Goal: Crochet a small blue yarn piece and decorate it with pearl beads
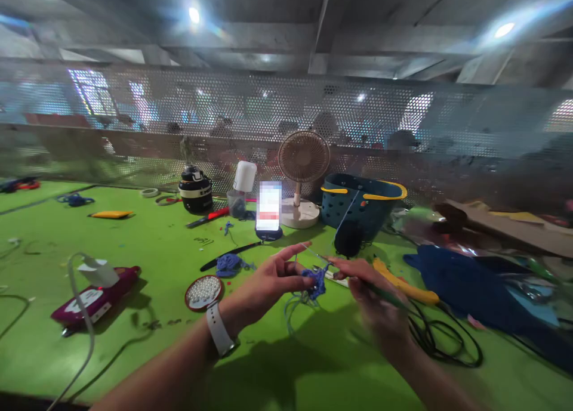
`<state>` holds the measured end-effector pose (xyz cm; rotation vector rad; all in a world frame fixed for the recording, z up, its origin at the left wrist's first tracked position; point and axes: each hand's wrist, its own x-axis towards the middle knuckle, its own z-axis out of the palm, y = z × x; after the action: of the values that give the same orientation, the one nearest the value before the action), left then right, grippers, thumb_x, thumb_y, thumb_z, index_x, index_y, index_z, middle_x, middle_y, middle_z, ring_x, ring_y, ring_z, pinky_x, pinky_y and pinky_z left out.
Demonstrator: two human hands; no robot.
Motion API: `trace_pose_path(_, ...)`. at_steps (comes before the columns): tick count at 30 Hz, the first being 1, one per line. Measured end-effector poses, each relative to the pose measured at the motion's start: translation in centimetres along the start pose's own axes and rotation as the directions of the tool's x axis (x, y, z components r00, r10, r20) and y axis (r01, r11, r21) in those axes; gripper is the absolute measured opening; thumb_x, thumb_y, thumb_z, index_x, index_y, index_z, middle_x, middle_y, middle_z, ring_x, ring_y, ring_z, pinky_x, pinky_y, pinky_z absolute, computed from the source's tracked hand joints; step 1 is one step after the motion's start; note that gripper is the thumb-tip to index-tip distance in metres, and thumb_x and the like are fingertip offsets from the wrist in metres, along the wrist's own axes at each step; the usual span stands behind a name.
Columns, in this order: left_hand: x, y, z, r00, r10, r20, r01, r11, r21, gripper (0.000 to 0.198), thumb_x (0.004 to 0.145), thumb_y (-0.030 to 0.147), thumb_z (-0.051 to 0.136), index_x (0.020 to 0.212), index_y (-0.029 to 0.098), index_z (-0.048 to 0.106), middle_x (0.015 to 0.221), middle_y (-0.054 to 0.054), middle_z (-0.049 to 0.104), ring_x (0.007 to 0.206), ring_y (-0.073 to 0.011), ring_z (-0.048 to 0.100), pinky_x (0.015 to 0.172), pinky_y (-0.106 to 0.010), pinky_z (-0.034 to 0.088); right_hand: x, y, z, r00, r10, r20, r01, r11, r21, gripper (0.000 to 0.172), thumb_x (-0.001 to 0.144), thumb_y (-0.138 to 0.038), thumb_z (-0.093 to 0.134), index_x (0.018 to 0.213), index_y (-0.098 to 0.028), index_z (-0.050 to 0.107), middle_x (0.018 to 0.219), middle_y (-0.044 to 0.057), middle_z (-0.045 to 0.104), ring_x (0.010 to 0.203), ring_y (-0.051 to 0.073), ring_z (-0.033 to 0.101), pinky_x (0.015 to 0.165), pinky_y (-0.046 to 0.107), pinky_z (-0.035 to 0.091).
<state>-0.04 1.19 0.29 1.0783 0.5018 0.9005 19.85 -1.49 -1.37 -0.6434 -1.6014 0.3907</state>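
Between thumb and fingers my left hand (pixel 275 278) pinches a small blue crochet piece (pixel 319 283), its forefinger stretched out with a strand of yarn over it. My right hand (pixel 373 294) is closed around a crochet hook (pixel 388 296) with a green handle, whose thin metal end points left above the piece. Pale yarn (pixel 290 318) hangs in loops under the work. Left of my left hand lie a bundle of blue yarn (pixel 228 264) and a red-rimmed round dish (pixel 188 304) of white beads. The exact contact of hook tip and stitches is too small to make out.
Behind my hands stand a lit phone (pixel 269 207), a fan (pixel 304 156) and a blue basket (pixel 353 202). A maroon power strip (pixel 125 277) with a cable is at left. On the right lie a black cord (pixel 447 345), a yellow tool (pixel 405 286) and dark blue cloth (pixel 465 286).
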Motion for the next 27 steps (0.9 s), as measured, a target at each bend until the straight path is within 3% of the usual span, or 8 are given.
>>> trace_pose_path(3, 0.1, -0.1, -0.5, 0.999, -0.034, 0.022, 0.034, 0.999, 0.022, 0.076, 0.072, 0.006, 0.076, 0.139, 0.017, 0.042, 0.077, 0.001, 0.065, 0.072, -0.0100, 0.061, 0.074, -0.026, 0.044, -0.2, 0.0, 0.1, 1.000, 0.000, 0.021, 0.001, 0.999, -0.040, 0.021, 0.091, -0.020, 0.059, 0.103, -0.034, 0.071, 0.106, -0.002, 0.075, 0.099, 0.019, 0.067, 0.089, 0.035, 0.048)
trace_pose_path(7, 0.1, -0.2, -1.2, 0.997, -0.067, 0.038, 0.065, 0.997, 0.051, 0.071, 0.072, 0.006, 0.077, 0.135, 0.017, 0.047, 0.075, 0.001, 0.066, 0.071, -0.0102, 0.063, 0.074, -0.026, 0.045, -0.2, -0.4, 0.0, 0.994, 0.070, 0.084, -0.076, 0.994, 0.075, 0.021, 0.093, -0.024, 0.057, 0.105, -0.035, 0.070, 0.105, -0.002, 0.075, 0.087, 0.017, 0.067, 0.085, 0.035, 0.049)
trace_pose_path(13, -0.3, 0.4, -1.5, 0.998, -0.063, 0.019, 0.062, 0.996, 0.059, 0.060, 0.069, 0.006, 0.077, 0.125, 0.013, 0.057, 0.081, -0.003, 0.070, 0.073, -0.0121, 0.065, 0.078, -0.029, 0.047, 0.3, -0.4, -0.8, 0.976, 0.145, 0.160, -0.166, 0.978, 0.125, 0.016, 0.092, -0.027, 0.059, 0.097, -0.029, 0.073, 0.091, 0.002, 0.075, 0.073, 0.016, 0.063, 0.063, 0.028, 0.050)
trace_pose_path(16, -0.3, 0.6, -1.3, 0.997, -0.068, 0.033, 0.067, 0.997, 0.029, 0.061, 0.068, 0.005, 0.078, 0.125, 0.012, 0.057, 0.077, -0.002, 0.071, 0.070, -0.0119, 0.066, 0.077, -0.030, 0.048, 0.4, 0.0, -1.0, 0.976, 0.177, 0.127, -0.192, 0.975, 0.114, 0.015, 0.091, -0.029, 0.060, 0.092, -0.028, 0.075, 0.084, 0.003, 0.075, 0.071, 0.017, 0.063, 0.055, 0.027, 0.047)
trace_pose_path(27, -0.3, 0.2, -1.2, 0.994, -0.108, 0.021, 0.107, 0.993, 0.055, 0.068, 0.067, 0.004, 0.078, 0.129, 0.009, 0.052, 0.075, -0.003, 0.073, 0.070, -0.0140, 0.069, 0.079, -0.032, 0.050, 0.4, -0.2, -1.3, 0.949, 0.246, 0.198, -0.264, 0.962, 0.067, 0.011, 0.087, -0.029, 0.065, 0.088, -0.026, 0.076, 0.082, 0.004, 0.076, 0.066, 0.017, 0.068, 0.050, 0.024, 0.053)
